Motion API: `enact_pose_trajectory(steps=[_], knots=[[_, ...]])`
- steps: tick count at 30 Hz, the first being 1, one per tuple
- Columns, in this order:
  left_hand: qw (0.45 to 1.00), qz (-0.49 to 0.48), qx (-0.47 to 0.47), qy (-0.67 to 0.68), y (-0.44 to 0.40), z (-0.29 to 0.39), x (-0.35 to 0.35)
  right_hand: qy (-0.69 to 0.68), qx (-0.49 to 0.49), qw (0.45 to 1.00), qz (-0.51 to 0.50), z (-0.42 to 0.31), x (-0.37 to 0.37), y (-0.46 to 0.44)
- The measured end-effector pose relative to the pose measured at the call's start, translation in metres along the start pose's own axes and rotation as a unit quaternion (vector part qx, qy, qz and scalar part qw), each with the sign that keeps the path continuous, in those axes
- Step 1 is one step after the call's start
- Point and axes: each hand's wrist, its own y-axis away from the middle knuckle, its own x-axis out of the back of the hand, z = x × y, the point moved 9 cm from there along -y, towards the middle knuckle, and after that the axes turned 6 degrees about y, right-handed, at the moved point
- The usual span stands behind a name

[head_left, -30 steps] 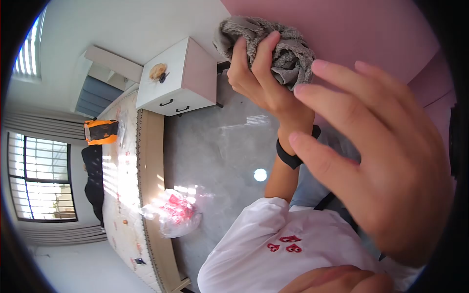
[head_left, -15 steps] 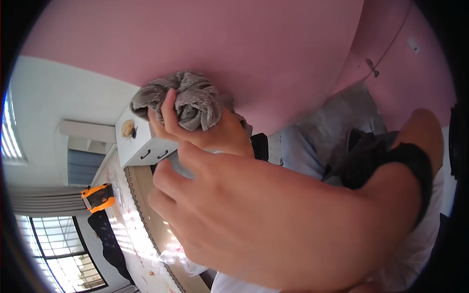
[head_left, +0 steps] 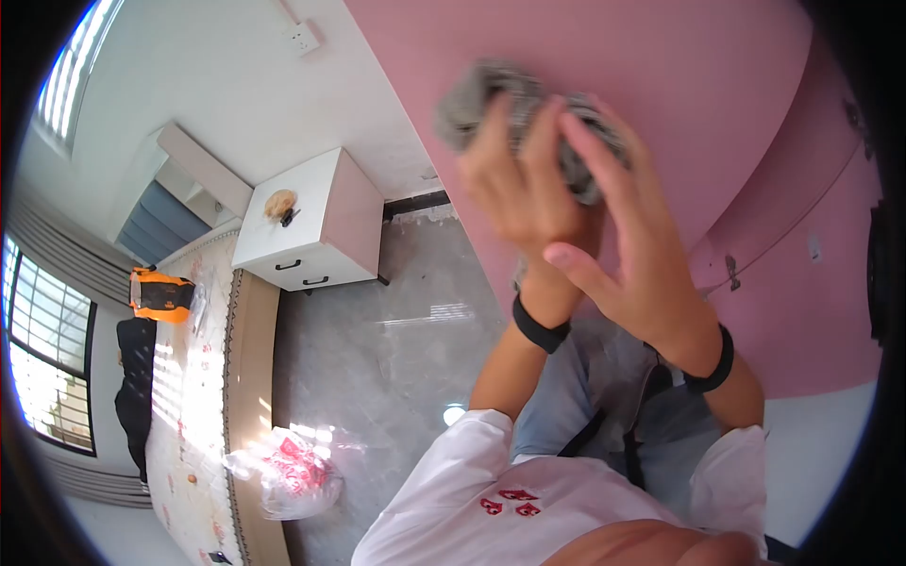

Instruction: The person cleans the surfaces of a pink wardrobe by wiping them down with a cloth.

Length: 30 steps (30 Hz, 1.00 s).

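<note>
A bunched grey cloth [head_left: 467, 99] lies against the pink panel [head_left: 717, 85], blurred by motion. My left hand [head_left: 519, 193] is wrapped over it, its fingers bent across the folds. Beside it, my right hand [head_left: 646, 250] is held with fingers stretched and the thumb apart. The right fingertips overlap the cloth's right side; whether they press on it I cannot tell. Both wrists wear a black band.
A white bedside cabinet [head_left: 330, 217] stands left of the panel, a tan item [head_left: 280, 203] on its top. Further left is a bed [head_left: 189, 406] with an orange-and-black bag [head_left: 162, 297]. A plastic bag [head_left: 297, 476] sits by the bed's edge above grey floor.
My right hand has moved from close to the camera to beside my left hand at the cloth. The view has turned, with more floor and cabinet showing. The cloth stays in my left hand.
</note>
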Motion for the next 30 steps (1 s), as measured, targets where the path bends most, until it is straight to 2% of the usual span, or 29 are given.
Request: enact_pose_trajectory(steps=[5, 7, 9, 11, 13, 15, 17, 21, 24, 25, 27, 30], knots=[[0.999, -0.018, -0.023, 0.018, 0.022, 0.032, -0.035, 0.0, -0.079, 0.993, 0.088, 0.038, 0.027, 0.031], [0.997, -0.061, -0.028, 0.028, 0.032, 0.047, -0.055, 0.027, -0.093, 0.99, 0.102, 0.047, 0.044, 0.04], [0.995, -0.068, -0.041, 0.065, 0.036, 0.063, -0.072, 0.042, -0.1, 0.988, 0.11, 0.059, 0.057, 0.045], [0.995, -0.077, -0.047, 0.047, 0.04, 0.079, -0.084, 0.056, -0.097, 0.984, 0.137, 0.069, 0.072, 0.056], [0.992, -0.096, -0.074, 0.04, 0.045, 0.097, -0.097, -0.027, -0.168, 0.971, 0.167, 0.088, 0.086, 0.071], [0.983, -0.146, -0.089, 0.067, 0.049, 0.118, -0.121, -0.028, -0.158, 0.969, 0.188, 0.105, 0.1, 0.083], [0.98, -0.141, -0.112, 0.082, 0.061, 0.136, -0.141, -0.103, -0.189, 0.939, 0.269, 0.127, 0.118, 0.098], [0.963, -0.164, -0.148, 0.157, 0.084, 0.168, -0.172, -0.164, -0.224, 0.9, 0.337, 0.151, 0.138, 0.119], [0.932, -0.228, -0.146, 0.24, 0.099, 0.183, -0.191, -0.189, -0.266, 0.842, 0.43, 0.171, 0.149, 0.143], [0.933, -0.229, -0.147, 0.235, 0.101, 0.186, -0.191, -0.193, -0.267, 0.841, 0.429, 0.169, 0.149, 0.144], [0.907, -0.274, -0.147, 0.283, 0.105, 0.194, -0.194, -0.239, -0.284, 0.803, 0.467, 0.166, 0.151, 0.152], [0.925, -0.236, -0.164, 0.249, 0.103, 0.2, -0.171, -0.18, -0.271, 0.817, 0.476, 0.151, 0.148, 0.158]])
